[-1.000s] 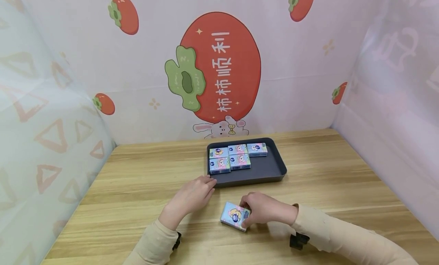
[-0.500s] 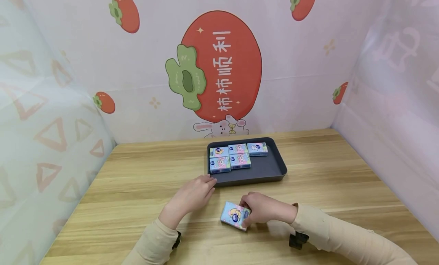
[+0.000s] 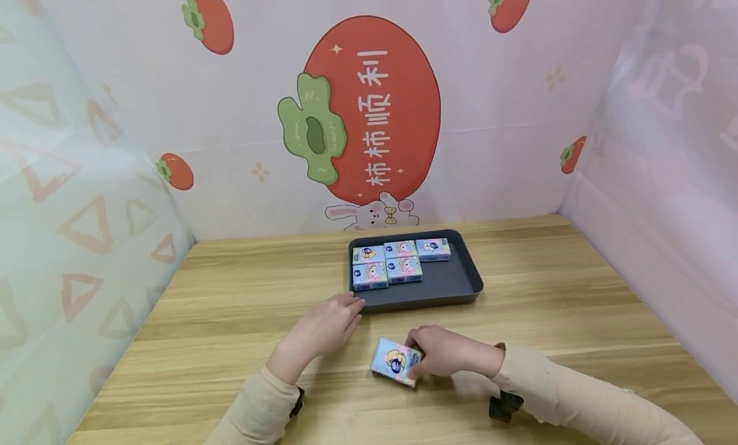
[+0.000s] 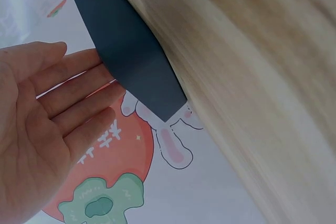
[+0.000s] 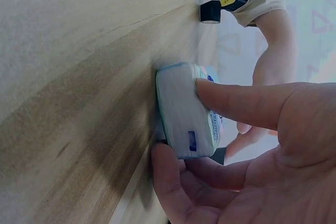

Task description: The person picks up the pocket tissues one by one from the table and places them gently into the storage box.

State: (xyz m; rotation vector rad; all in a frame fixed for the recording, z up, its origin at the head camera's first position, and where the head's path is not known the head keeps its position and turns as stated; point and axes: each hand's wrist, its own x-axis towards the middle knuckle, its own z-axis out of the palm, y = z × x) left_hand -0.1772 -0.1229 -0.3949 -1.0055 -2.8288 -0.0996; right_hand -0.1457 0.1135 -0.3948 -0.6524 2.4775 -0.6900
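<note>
A small pastel tissue pack [image 3: 393, 360] with a cartoon figure is pinched between thumb and fingers of my right hand [image 3: 441, 351], low over the wooden table in front of the tray. The right wrist view shows the pack's white end [image 5: 185, 111], with the thumb on one side and fingers on the other. My left hand [image 3: 323, 326] rests its fingertips on the near left corner of the dark grey tray [image 3: 450, 285]. In the left wrist view its straight fingers [image 4: 79, 93] touch the tray's outer wall [image 4: 118, 40].
Several similar tissue packs [image 3: 385, 263] lie inside the tray, three along the back row and two in front at the left. Bare tray floor shows at the right and front. A printed cloth backdrop [image 3: 369, 112] stands behind the wooden table [image 3: 248, 291].
Almost nothing differs. The head view has shifted very slightly, while both hands, the pack and the tray keep their places.
</note>
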